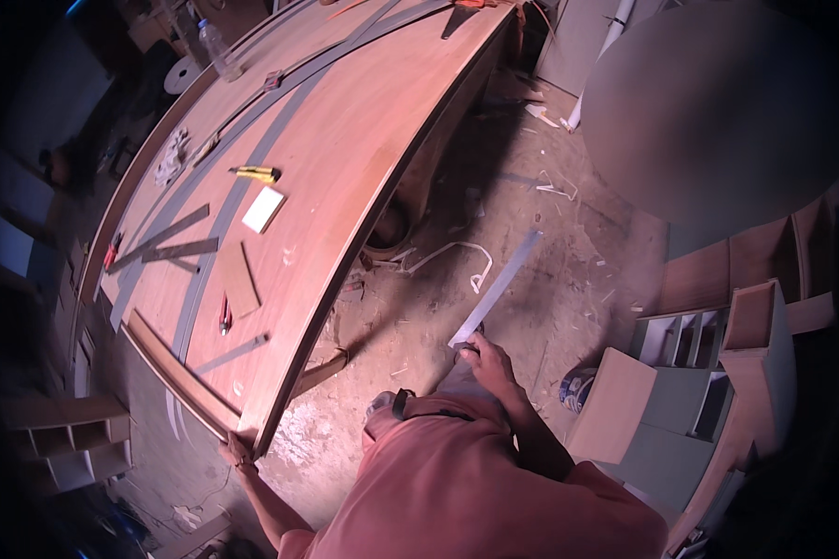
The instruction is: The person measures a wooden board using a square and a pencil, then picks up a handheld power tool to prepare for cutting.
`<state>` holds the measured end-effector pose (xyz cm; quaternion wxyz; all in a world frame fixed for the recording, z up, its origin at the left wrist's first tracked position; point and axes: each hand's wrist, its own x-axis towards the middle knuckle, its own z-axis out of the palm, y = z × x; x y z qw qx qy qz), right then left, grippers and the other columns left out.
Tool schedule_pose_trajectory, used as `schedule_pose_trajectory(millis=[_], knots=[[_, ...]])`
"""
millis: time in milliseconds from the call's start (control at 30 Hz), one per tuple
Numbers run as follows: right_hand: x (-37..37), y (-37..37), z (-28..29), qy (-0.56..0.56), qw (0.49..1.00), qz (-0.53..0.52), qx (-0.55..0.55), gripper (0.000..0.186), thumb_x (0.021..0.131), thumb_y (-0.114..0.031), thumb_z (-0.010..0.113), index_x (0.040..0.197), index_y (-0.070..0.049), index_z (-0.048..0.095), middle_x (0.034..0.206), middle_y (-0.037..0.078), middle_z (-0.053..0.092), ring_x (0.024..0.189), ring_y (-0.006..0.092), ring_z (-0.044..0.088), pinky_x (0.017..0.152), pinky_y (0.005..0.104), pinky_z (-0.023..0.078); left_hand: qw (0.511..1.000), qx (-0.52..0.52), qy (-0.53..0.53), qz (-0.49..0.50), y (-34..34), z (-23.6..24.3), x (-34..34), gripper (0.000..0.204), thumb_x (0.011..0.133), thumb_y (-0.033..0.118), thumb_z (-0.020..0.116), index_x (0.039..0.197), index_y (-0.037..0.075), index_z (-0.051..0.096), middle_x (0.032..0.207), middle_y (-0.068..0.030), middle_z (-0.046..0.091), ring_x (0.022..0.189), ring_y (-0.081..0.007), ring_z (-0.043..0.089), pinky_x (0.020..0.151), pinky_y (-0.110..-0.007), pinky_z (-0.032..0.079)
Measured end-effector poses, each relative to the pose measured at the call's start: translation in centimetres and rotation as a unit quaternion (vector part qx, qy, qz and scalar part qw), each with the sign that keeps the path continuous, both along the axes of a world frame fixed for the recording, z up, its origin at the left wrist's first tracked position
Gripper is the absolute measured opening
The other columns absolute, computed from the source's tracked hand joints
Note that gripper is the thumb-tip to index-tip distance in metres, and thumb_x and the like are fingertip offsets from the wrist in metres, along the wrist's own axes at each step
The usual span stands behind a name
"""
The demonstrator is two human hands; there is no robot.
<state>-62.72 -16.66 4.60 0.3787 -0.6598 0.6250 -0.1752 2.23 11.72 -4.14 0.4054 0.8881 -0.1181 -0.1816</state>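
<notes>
Gripping thin blade point(502, 284), prob. light/springy, best held at near end: our R hand point(486, 361)'s curled round; L hand point(238, 451)'s touching panel point(331, 154) corner, openness unclear.

Left hand point(238, 451) outstretched, right hand point(489, 361) (curled) forward

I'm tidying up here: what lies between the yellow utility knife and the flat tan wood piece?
In the head view, a white block lies between the yellow utility knife and the flat tan wood piece.
</notes>
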Motion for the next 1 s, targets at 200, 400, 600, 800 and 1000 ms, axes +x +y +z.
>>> schedule_pose_trajectory(millis=[200,400,600,800,1000], knots=[[-9.3,-8.4,-1.3,-0.051,0.993,-0.107,-0.023,0.036,0.102,-0.028,0.066,0.124,0.000,0.061,0.109,0.023,0.074,0.104,0.0392,0.073,0.088,0.0450,0.056,0.894,0.280,-0.313,0.152,-6.2,4.7,-4.3,0.075,0.093,0.038,0.073,0.149,-0.005,0.048,0.144,-0.0301,0.056,0.131,-0.0449,0.056,0.111,-0.055,0.046],[-20.8,-21.8,1.2,-0.104,0.956,-0.236,-0.137,0.038,0.111,-0.032,0.053,0.127,0.000,0.063,0.089,0.009,0.067,0.080,0.0185,0.065,0.074,0.0348,0.053,0.886,0.012,-0.462,-0.042,-28.0,6.6,-18.9,0.066,0.096,0.021,0.075,0.151,-0.004,0.047,0.153,-0.0249,0.051,0.146,-0.0410,0.045,0.124,-0.049,0.034],[-27.6,-35.6,9.7,-0.241,0.892,-0.314,-0.218,0.049,0.113,-0.038,0.041,0.134,0.001,0.061,0.076,0.004,0.055,0.068,0.0161,0.059,0.066,0.0342,0.049,0.897,-0.135,-0.304,-0.292,-58.7,12.2,-36.3,0.052,0.097,0.011,0.072,0.145,0.000,0.056,0.157,-0.0235,0.049,0.148,-0.0396,0.044,0.125,-0.048,0.033],[-29.0,-48.7,9.4,-0.419,0.785,-0.420,-0.177,0.060,0.110,-0.055,0.047,0.133,0.000,0.057,0.076,0.002,0.054,0.064,0.0132,0.056,0.058,0.0316,0.048,0.856,-0.227,-0.241,-0.397,-85.2,13.5,-45.7,0.047,0.094,0.026,0.076,0.131,-0.002,0.067,0.133,-0.0240,0.067,0.129,-0.0398,0.063,0.111,-0.046,0.047],[-30.5,-59.7,6.1,-0.596,0.706,-0.381,-0.039,0.030,0.111,-0.037,0.056,0.119,-0.009,0.062,0.077,0.002,0.058,0.060,0.0137,0.057,0.049,0.0276,0.048,0.842,-0.162,-0.052,-0.512,-104.8,11.1,-53.2,0.040,0.091,0.018,0.076,0.124,-0.004,0.070,0.120,-0.0232,0.071,0.115,-0.0377,0.070,0.100,-0.045,0.054]])
